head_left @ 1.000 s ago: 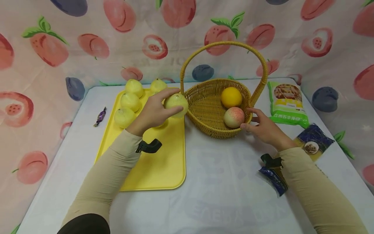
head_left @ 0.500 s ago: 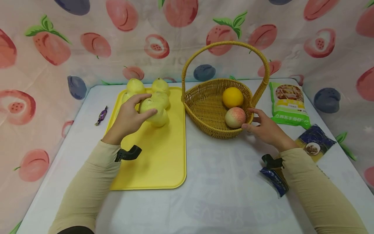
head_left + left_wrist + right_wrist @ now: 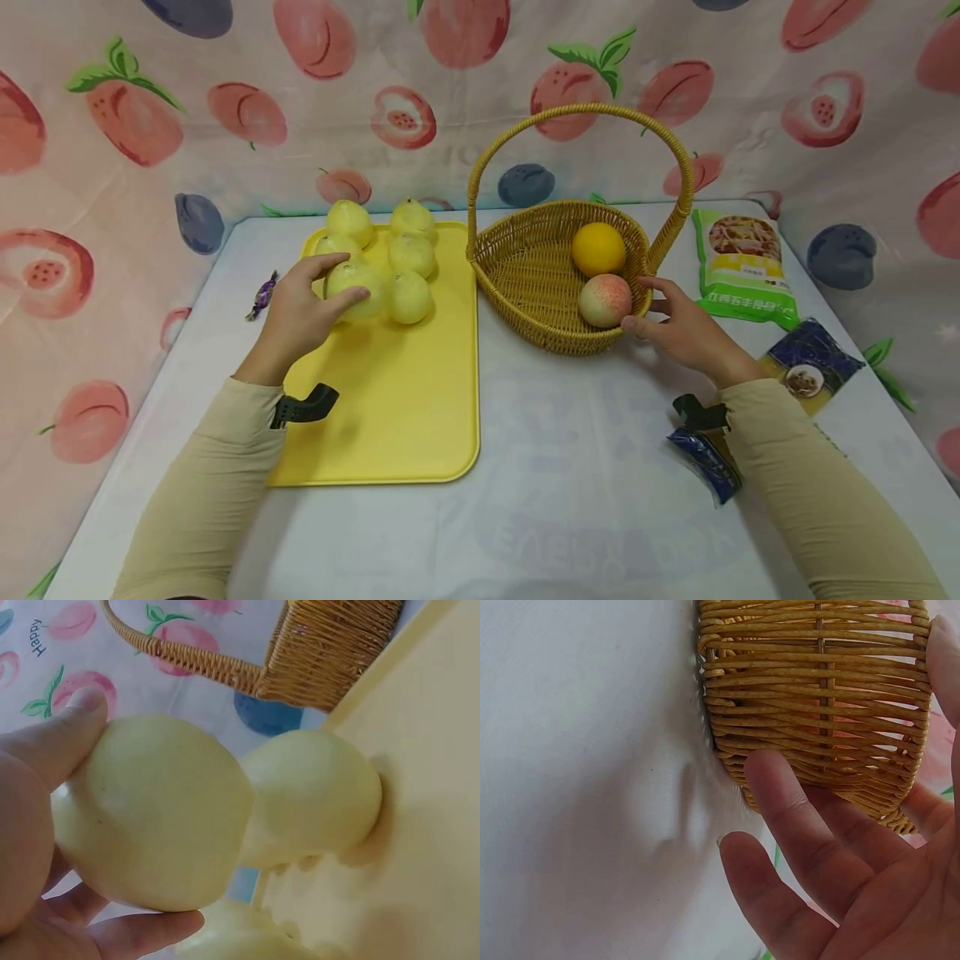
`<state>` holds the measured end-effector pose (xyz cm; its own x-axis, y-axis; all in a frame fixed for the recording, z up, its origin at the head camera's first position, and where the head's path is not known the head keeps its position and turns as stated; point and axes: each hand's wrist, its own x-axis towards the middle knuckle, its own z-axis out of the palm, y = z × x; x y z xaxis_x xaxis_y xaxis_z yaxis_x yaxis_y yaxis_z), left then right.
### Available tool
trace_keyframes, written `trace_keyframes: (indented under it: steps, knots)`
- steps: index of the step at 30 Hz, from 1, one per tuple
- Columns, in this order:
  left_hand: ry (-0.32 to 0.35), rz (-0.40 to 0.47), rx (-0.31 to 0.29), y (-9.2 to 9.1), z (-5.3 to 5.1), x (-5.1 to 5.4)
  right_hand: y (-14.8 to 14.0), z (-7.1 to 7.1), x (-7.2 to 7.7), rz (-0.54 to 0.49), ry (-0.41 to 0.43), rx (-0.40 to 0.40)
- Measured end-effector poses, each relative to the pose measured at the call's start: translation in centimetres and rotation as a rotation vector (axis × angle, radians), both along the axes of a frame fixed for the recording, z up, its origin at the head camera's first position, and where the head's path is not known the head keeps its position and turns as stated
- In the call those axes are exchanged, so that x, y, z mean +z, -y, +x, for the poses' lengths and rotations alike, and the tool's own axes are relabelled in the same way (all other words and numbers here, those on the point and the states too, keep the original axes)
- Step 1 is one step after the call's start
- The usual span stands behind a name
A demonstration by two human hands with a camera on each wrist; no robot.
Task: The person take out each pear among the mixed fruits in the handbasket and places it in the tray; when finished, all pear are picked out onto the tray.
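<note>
My left hand [image 3: 300,312] holds a pale yellow pear [image 3: 356,290] between thumb and fingers over the left side of the yellow tray [image 3: 390,417]. In the left wrist view the held pear [image 3: 154,814] is close in front of another pear [image 3: 311,799] on the tray. Several more pears [image 3: 411,255] stand at the tray's far end. My right hand [image 3: 682,333] grips the right rim of the wicker basket [image 3: 525,321], its thumb over the edge and fingers along the outside wall [image 3: 817,712]. An orange [image 3: 597,249] and a peach [image 3: 604,301] lie inside the basket.
A purple wrapped candy [image 3: 262,295] lies left of the tray. On the right are a green food bag [image 3: 746,267], a blue and gold packet [image 3: 810,362] and a smaller blue packet [image 3: 707,462] by the right wrist. The basket's tall handle [image 3: 592,110] arches above it.
My left hand has carried the pear leftward, from beside the basket to the tray's left side. The right hand keeps its grip on the basket rim.
</note>
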<state>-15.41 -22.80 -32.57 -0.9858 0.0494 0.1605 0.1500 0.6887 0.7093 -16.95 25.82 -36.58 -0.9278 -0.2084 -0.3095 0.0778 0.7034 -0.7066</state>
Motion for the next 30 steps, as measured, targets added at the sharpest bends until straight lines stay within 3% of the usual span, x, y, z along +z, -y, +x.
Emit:
trace_keyframes:
  steps: [7,22,30]
  knots:
    - [0.024,-0.025,0.017,0.9,0.6,-1.0,-0.1,-0.1,-0.2,0.014,0.003,-0.004]
    - [0.066,-0.013,-0.033,0.6,1.5,-4.5,0.0,-0.2,-0.3,0.014,-0.004,-0.008]
    - [0.084,-0.006,-0.023,0.6,1.8,-5.1,-0.2,-0.2,-0.4,-0.003,-0.009,-0.006]
